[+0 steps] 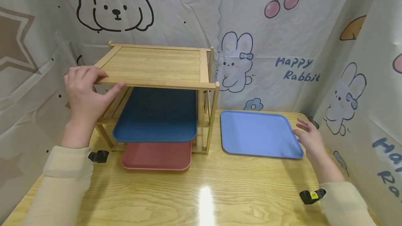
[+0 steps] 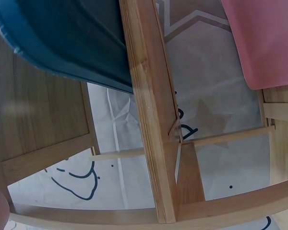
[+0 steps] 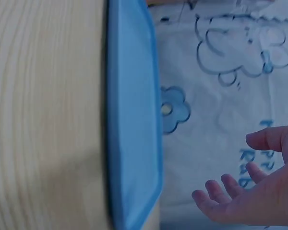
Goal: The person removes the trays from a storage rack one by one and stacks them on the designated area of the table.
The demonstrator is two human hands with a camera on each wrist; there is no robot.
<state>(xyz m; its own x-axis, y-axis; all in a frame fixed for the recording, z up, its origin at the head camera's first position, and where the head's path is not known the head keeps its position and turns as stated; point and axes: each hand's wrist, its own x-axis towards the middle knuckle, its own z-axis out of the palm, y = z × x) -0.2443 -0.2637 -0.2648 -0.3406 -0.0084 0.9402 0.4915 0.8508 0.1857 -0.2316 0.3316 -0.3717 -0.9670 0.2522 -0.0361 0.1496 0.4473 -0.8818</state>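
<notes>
A wooden two-tier rack [image 1: 157, 66] stands at the left of the table. My left hand [image 1: 86, 88] grips the front left corner of its top board, fingers over the edge and thumb at the front. On the middle shelf a dark blue tray [image 1: 157, 114] juts out toward me, and below it a red tray [image 1: 157, 155] sticks out at the bottom. To the right a light blue tray [image 1: 259, 133] lies flat on the table. My right hand [image 1: 309, 137] is beside that tray's right edge, its fingers loosely spread and holding nothing.
The wood-grain table [image 1: 251, 187] is enclosed by printed cloth [image 1: 188, 13] at the back and both sides. The cloth's right side [image 1: 361, 90] comes close to my right hand. Rack posts [image 1: 213, 118] stand between the shelves and the light blue tray.
</notes>
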